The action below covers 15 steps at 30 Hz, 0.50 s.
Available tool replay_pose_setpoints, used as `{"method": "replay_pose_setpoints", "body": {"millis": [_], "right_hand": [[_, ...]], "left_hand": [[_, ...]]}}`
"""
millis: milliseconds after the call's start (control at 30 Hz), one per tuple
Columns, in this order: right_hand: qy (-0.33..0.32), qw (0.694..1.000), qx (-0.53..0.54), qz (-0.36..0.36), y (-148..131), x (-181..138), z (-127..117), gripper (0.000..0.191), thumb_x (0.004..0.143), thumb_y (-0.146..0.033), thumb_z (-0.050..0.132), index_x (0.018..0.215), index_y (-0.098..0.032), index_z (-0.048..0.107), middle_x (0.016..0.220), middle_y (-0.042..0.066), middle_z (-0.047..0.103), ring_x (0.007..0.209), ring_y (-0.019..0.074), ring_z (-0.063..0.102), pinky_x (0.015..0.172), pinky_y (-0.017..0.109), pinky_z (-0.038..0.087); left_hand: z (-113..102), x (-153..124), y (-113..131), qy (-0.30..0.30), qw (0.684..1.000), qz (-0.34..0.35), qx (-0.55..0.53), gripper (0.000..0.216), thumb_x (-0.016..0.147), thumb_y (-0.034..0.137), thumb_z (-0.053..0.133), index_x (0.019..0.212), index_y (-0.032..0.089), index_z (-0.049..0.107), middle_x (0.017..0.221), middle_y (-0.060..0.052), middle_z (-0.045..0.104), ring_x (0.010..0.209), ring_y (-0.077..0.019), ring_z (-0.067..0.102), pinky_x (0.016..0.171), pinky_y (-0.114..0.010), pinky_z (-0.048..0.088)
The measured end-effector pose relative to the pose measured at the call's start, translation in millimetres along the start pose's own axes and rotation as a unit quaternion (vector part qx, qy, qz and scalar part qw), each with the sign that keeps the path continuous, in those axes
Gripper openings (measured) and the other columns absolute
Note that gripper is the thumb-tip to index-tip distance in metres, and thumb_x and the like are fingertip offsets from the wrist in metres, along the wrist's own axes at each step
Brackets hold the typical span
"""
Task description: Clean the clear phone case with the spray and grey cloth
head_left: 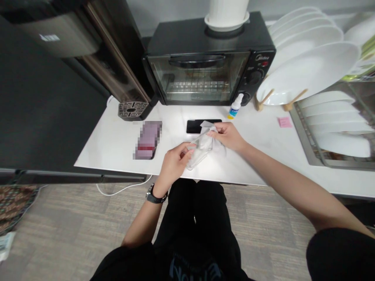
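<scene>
My left hand point(177, 160) grips the near left end of a clear phone case point(195, 158), which is tilted above the white counter. Pinched in my right hand point(226, 135) is a thin white tissue point(215, 146), pressed against the upper edge of the case and hanging over part of it. Just behind lies a black phone point(195, 126), dark screen up, partly covered by the tissue and my right hand. A small white spray bottle point(235, 107) with a blue label and yellow base stands beyond my right hand.
A black toaster oven point(205, 78) stands at the back, with a white pot point(228, 13) on top. A drinks dispenser point(133, 109) and a blurred-out purple item point(149, 139) are on the left. White plates point(316, 66) in a rack and a pink sticky note point(284, 122) are on the right.
</scene>
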State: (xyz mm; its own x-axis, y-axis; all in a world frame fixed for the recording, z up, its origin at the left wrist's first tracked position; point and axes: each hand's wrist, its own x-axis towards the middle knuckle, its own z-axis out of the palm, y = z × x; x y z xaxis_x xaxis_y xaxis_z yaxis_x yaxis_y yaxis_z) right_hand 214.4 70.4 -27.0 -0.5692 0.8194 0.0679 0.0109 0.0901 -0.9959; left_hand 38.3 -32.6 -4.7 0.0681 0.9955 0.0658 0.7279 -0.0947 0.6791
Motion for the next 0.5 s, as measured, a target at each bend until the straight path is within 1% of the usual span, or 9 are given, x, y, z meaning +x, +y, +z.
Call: {"method": "replay_pose_setpoints", "body": {"millis": [100,200,300,367,500], "right_hand": [[0.051,0.998,0.023,-0.024,2,3,-2,0.018,0.065,-0.032,0.049,0.072,-0.015,0.052,0.065,-0.003,0.053,0.055,0.0084,0.045,0.049,0.021,0.034],[0.105,0.992,0.054,-0.043,5,7,-6,0.018,0.068,-0.035,0.045,0.067,-0.019,0.052,0.061,-0.004,0.052,0.054,0.0091,0.045,0.048,0.022,0.034],[0.139,0.984,0.096,-0.054,9,10,-9,0.02,0.071,-0.038,0.04,0.065,-0.02,0.049,0.061,-0.003,0.052,0.054,0.0093,0.046,0.049,0.023,0.035],[0.145,0.981,0.115,-0.057,9,10,-11,0.021,0.072,-0.039,0.038,0.067,-0.021,0.048,0.064,-0.003,0.053,0.057,0.0095,0.047,0.052,0.023,0.036],[0.142,0.979,0.137,-0.052,6,7,-10,0.023,0.071,-0.042,0.039,0.073,-0.021,0.047,0.07,-0.001,0.055,0.064,0.0117,0.049,0.055,0.024,0.037]], "left_hand": [[9,-6,2,0.037,0.999,-0.003,0.035,0.024,0.074,0.028,0.034,0.095,0.027,0.046,0.078,-0.003,0.052,0.075,-0.0179,0.045,0.068,-0.033,0.037],[15,-13,4,0.063,0.996,-0.011,0.069,0.027,0.073,0.027,0.034,0.098,0.024,0.044,0.081,-0.005,0.051,0.084,-0.0209,0.042,0.075,-0.038,0.034],[16,-19,6,0.084,0.991,-0.023,0.103,0.03,0.072,0.027,0.035,0.101,0.024,0.042,0.09,-0.007,0.047,0.093,-0.0243,0.036,0.083,-0.043,0.028],[16,-21,9,0.093,0.988,-0.027,0.121,0.036,0.072,0.027,0.035,0.107,0.023,0.035,0.1,-0.008,0.042,0.1,-0.026,0.03,0.088,-0.043,0.023],[22,-22,21,0.1,0.984,-0.024,0.146,0.05,0.071,0.026,0.033,0.118,0.022,0.014,0.117,-0.008,0.026,0.112,-0.0258,0.011,0.095,-0.043,0.014]]}}
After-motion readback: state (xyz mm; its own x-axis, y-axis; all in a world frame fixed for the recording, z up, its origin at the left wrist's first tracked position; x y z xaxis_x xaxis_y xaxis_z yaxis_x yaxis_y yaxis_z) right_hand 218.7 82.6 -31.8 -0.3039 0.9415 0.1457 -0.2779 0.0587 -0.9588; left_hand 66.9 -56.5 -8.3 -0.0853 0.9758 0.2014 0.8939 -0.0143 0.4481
